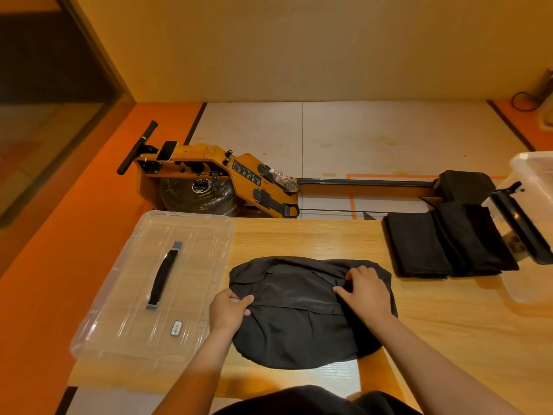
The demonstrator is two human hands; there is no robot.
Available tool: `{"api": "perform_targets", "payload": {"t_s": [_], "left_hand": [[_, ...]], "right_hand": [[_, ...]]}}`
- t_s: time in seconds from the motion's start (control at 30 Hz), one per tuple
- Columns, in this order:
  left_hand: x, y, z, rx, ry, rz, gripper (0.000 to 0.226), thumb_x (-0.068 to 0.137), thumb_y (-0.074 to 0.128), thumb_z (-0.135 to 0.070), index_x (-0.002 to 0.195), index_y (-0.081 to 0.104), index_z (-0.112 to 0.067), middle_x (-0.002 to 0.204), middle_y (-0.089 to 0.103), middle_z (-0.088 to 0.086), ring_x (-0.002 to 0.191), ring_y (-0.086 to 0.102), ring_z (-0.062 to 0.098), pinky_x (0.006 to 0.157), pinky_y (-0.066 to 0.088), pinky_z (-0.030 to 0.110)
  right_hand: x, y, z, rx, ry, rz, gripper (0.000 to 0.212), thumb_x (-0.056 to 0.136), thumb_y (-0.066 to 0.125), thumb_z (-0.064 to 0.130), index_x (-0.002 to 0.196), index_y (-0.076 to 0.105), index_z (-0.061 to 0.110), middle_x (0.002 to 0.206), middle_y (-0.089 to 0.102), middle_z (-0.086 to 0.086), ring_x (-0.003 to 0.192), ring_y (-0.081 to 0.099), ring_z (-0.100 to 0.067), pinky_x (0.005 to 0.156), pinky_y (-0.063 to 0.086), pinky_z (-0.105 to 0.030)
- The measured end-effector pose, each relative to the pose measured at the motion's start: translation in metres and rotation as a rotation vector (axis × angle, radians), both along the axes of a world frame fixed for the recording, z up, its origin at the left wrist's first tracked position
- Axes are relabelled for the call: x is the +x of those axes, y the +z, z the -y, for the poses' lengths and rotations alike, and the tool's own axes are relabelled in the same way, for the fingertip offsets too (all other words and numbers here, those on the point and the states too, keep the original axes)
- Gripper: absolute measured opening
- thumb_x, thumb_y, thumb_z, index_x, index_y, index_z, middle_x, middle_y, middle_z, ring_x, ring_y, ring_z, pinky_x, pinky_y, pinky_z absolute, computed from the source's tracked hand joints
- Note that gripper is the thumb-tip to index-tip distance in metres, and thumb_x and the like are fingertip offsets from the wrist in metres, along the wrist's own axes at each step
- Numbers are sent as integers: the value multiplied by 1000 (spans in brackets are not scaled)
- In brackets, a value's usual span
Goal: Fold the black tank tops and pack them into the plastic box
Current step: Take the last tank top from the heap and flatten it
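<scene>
One table [299,235]: wood top, all the gear for the job sits on it, person's at the near edge
Rowing machine [215,175]: on the floor behind the table, nothing to do w/ the task, ignore
Plastic box [534,170]: clear, far right, mostly out of shot; lid's off so it's ready, but no black cloth in the bit that shows, so packing prob not started afaict
Lid [143,283]: clear w/ a black handle, lying flat on the left side of the table, well apart from the box
Tank top [299,330]: black, mid table right in front of the person, partway folded; upper part looks turned in over the body, not a tidy rectangle yet
Folded stack [443,244]: black, back right of the table just beside the box; looks like 2, maybe 3 done, can't count for sure bc black on black
L hand [230,310]: fingers curled, pinching the top's left edge
R hand [365,292]: on the top's upper right, fingers bunched into the cloth, looks like it's gripping a fold
Progress: imo folding well underway, packing at zero
Left to do: finish this fold, then move it + the stack into the box, lid prob goes on after
</scene>
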State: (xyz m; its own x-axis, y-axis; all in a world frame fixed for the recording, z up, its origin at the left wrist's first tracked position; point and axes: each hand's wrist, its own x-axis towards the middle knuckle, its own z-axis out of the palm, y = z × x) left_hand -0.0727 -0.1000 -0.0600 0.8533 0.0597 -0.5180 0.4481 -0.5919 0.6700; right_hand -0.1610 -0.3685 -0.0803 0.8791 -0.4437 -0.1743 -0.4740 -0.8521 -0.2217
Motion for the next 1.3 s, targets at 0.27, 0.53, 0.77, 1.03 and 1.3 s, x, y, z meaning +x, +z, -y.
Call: {"api": "perform_targets", "payload": {"t_s": [0.27,0.53,0.77,1.03,1.3], "left_hand": [[-2,13,-15,-4,-21,128,29,89,65,-10,70,43,-9,48,61,1,61,57,16,58,39,27],[32,44,-31,-216,88,204,3,99,49,-13,98,49,-10,71,71,14,63,66,25,61,55,38],[77,80,-27,-432,125,266,6,97,54,-11,103,54,-8,77,67,15,62,64,16,56,55,18],[97,110,-17,-458,55,367,7,90,65,-8,96,63,-5,82,68,13,70,65,18,60,56,16],[135,132,-25,-190,-30,548,14,87,66,-3,100,62,-7,75,67,11,73,66,25,70,55,36]], "right_hand": [[-8,2,-5,38,-85,126,18,95,52,23,106,62,13,108,59,-6,101,53,-22,72,48,-34],[16,60,4,347,-479,576,12,101,42,17,101,49,8,93,55,-6,79,54,-24,65,43,-37],[25,102,21,543,-521,772,24,100,39,6,106,59,16,96,63,-3,78,60,-20,69,46,-31],[21,115,28,539,-466,739,8,84,72,19,86,65,16,83,64,2,80,61,-16,75,53,-35],[26,146,47,478,-349,717,11,89,66,14,99,62,19,87,61,3,80,55,-7,65,45,-19]]}}
